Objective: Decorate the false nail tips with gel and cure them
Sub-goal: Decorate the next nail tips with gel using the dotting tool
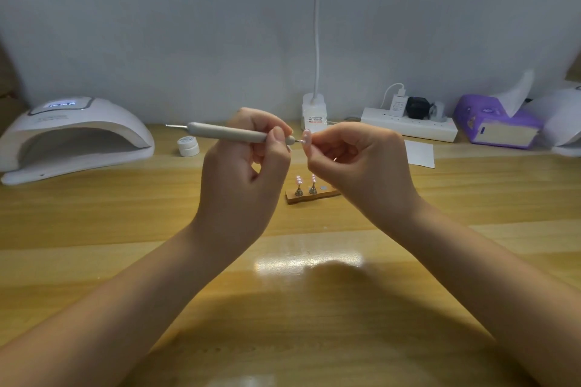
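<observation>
Nail tip (306, 137), pink and glossy, at frame centre, raised well above the table. Right hand (355, 160) pinches it from below with curled fingers; whether by the tip itself or a small stand under it, cannot tell. Held at this height, the face of the tip turns toward the tool and the eye.

Dotting pen (229, 132), grey barrel, lies nearly level across the left hand (248, 160), pinched near its working end between thumb and fingers. Its fine point meets or almost meets the tip; contact is too small to confirm. The grip close to the point likely serves control. Judgement: gel is being placed in small dots.

Just below centre, a wooden holder (311, 195) on the table (283, 308) carries two more pink tips (305, 180) upright on metal pegs, kept within reach.

White gel pots (188, 146) sit left of centre, behind the left hand. Curing lamp (72, 138) at mid left, display lit, mouth facing the work, probably ready for curing. Power strip (408, 127) and purple tissue box (496, 122) at mid right, along the wall.
</observation>
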`<state>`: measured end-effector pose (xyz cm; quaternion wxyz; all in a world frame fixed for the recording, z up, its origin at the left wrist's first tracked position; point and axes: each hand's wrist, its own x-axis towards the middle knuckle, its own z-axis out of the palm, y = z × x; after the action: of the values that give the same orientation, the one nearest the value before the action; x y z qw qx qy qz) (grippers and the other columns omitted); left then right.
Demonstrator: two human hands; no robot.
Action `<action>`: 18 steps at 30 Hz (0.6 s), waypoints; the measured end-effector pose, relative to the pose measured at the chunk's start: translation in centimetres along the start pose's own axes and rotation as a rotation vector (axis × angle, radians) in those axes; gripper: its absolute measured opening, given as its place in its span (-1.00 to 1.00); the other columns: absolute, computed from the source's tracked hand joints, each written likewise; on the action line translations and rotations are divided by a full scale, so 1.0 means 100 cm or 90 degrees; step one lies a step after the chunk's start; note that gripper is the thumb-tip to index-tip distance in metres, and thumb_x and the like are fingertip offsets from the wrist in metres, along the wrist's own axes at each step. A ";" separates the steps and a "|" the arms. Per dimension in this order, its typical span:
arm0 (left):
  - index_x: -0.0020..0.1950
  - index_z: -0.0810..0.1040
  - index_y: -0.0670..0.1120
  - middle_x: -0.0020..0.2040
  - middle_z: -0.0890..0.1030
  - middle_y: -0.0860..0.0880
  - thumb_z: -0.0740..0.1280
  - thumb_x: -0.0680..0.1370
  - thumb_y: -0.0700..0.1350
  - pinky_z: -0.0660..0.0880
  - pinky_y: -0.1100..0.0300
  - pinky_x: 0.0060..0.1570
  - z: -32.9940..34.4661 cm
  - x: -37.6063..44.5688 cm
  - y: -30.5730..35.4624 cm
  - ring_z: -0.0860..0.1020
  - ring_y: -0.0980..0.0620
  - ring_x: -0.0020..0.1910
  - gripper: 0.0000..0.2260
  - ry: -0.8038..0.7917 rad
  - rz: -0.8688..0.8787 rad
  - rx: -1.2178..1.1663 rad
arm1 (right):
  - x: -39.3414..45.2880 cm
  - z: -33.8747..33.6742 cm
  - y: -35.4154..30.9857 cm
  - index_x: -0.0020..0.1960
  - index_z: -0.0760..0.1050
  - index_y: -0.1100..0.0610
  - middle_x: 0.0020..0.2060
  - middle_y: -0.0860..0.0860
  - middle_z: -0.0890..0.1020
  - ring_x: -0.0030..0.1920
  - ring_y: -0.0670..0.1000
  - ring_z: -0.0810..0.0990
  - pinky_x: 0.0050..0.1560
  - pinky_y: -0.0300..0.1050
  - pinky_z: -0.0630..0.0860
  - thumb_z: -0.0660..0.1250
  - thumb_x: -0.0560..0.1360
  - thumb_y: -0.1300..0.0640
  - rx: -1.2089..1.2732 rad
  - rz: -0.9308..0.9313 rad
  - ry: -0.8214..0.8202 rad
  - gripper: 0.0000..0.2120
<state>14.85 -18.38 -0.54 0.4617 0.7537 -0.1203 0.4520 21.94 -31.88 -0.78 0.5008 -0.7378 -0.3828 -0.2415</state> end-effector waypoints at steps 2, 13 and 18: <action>-0.09 0.46 0.03 -0.28 0.55 0.09 0.16 0.54 -0.05 0.51 -0.02 -0.32 0.000 0.000 0.001 0.53 -0.01 -0.32 -0.91 0.003 -0.002 -0.010 | 0.000 0.000 0.000 -0.08 0.66 0.18 -0.29 0.00 0.67 -0.29 -0.06 0.63 -0.18 -0.12 0.61 0.44 0.47 0.19 -0.002 0.001 0.000 -0.92; -0.09 0.47 0.01 -0.28 0.55 0.00 0.18 0.55 -0.08 0.47 -0.09 -0.34 0.000 0.000 0.002 0.51 -0.07 -0.34 -0.91 -0.006 -0.008 -0.014 | 0.000 0.001 0.000 -0.10 0.67 0.21 -0.30 0.02 0.68 -0.30 -0.04 0.64 -0.19 -0.09 0.61 0.44 0.47 0.19 -0.001 -0.004 0.004 -0.92; -0.09 0.46 0.02 -0.28 0.56 0.06 0.17 0.54 -0.07 0.49 -0.05 -0.34 0.000 0.000 0.002 0.52 -0.03 -0.33 -0.91 -0.002 -0.002 -0.015 | 0.000 0.001 -0.001 -0.10 0.67 0.20 -0.30 0.01 0.68 -0.30 -0.05 0.64 -0.19 -0.13 0.61 0.44 0.47 0.19 0.000 -0.008 0.007 -0.92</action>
<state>14.69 -18.52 -0.42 0.4713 0.7491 -0.1250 0.4484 21.86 -31.76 -0.78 0.5015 -0.7339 -0.3849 -0.2484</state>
